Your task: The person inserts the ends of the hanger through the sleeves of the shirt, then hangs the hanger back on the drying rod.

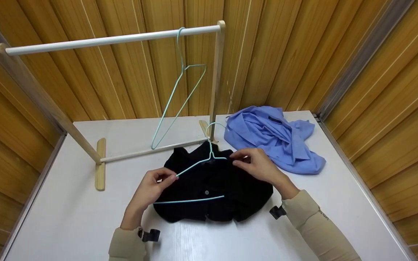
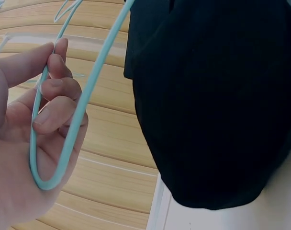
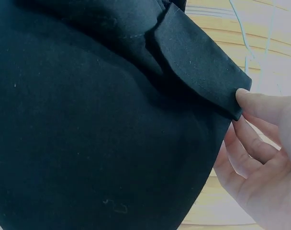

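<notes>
A black shirt (image 1: pixel 238 185) with a collar and a small button lies bunched on the white table. My left hand (image 1: pixel 158 183) pinches the left arm of a light-green wire hanger (image 1: pixel 194 165) between thumb and fingers; the hanger's bent end (image 2: pixel 47 182) loops past the palm in the left wrist view. The hanger's right part is hidden inside the shirt, while its hook (image 1: pixel 214 124) stands up beyond the collar. At the shirt's right side, my right hand (image 1: pixel 256 165) pinches the tip of the collar (image 3: pixel 207 67) between thumb and fingers.
Behind the shirt stands a rack with a white rail (image 1: pixel 114 39) and wooden posts (image 1: pixel 217 79). Another green wire hanger (image 1: pixel 169 105) hangs from the rail. A crumpled blue shirt (image 1: pixel 267 134) lies at the back right of the table. Wood-panelled walls (image 1: pixel 281 54) enclose the table.
</notes>
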Tool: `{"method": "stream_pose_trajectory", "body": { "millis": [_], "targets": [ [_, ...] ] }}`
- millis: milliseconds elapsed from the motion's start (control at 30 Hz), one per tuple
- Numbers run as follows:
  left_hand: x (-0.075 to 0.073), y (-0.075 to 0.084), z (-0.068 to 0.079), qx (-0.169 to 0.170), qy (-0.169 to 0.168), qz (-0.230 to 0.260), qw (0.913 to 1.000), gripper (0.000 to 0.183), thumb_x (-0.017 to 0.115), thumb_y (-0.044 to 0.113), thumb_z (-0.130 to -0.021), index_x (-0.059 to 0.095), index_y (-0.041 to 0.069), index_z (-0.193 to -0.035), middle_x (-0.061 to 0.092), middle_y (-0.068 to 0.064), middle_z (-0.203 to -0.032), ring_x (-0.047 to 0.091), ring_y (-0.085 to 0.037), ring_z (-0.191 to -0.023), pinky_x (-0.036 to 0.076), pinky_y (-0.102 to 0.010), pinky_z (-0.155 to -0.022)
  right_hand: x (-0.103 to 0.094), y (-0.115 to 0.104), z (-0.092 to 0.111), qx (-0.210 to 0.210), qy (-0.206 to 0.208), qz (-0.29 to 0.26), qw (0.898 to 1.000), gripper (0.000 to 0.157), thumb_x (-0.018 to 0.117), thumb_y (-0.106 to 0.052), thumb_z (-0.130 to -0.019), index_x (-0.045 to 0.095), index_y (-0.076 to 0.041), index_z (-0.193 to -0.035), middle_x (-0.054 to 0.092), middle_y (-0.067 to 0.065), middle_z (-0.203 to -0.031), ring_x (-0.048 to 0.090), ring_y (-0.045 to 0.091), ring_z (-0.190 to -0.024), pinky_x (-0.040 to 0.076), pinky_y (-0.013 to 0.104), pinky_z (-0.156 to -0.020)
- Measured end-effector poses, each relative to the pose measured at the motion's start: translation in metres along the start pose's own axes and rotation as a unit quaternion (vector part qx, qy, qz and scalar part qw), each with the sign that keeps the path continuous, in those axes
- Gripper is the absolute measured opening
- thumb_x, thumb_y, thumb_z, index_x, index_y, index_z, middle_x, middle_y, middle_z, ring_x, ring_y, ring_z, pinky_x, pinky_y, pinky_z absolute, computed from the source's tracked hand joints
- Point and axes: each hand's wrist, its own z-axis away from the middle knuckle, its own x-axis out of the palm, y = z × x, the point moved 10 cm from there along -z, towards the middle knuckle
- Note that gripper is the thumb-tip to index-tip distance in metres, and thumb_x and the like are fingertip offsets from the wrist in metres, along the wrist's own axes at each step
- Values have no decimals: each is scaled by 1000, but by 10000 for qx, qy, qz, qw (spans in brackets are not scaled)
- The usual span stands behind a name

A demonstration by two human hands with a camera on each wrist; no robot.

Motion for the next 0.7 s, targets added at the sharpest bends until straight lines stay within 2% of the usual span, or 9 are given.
{"method": "stream_pose_trajectory", "body": {
  "millis": [167,433,700],
  "targets": [
    [5,-1,-2,-83,-51,2,10000,11,69,7,-99,73,-3,-100,71,-16,-96,61,-15,-84,48,-23,-75,0,-3,-2,-64,82,-11,9999,15,76,-9,-94,78,-5,-108,75,2,-103,70,17,-94,58,39,-79],
    [8,0,-3,12,-68,-73,9999,10,69,8,-99,73,-2,-100,70,-15,-94,59,-15,-80,47,-23,-73,1,-6,-4,-109,105,-38,9999,14,77,-11,-94,79,-7,-107,75,1,-101,69,16,-92,57,31,-77],
    [15,-2,-4,-58,-139,0,9999,10,68,7,-99,72,-2,-101,70,-16,-97,59,-17,-80,49,-23,-72,2,-7,-5,-113,148,-6,9998,13,79,-10,-92,79,-6,-104,75,1,-97,68,15,-86,54,28,-73]
  ]
}}
